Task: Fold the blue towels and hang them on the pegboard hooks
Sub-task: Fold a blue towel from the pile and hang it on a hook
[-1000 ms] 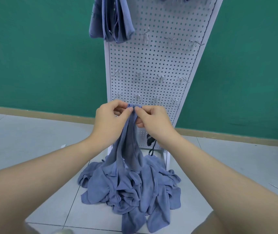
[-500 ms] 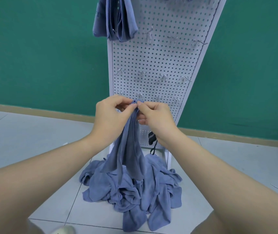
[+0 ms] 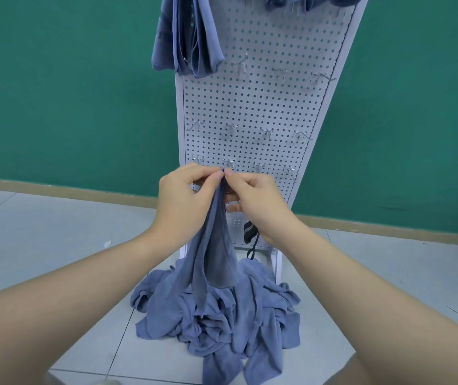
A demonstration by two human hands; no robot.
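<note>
two hands are up: the left hand (image 3: 186, 201) and the right hand (image 3: 258, 204), sharing one held towel (image 3: 214, 251). one pegboard (image 3: 261, 107) stands at the wall. eleven bare hooks show on it: three in the upper row (image 3: 280, 74), four in the middle row (image 3: 266, 132), four in the lowest row (image 3: 258, 166). two bunches of hung towels (image 3: 191, 37) show at the top. one heap of towels (image 3: 222, 315) lies on the floor, too tangled to count.

No readable text, labels or numbers — none anywhere.
</note>
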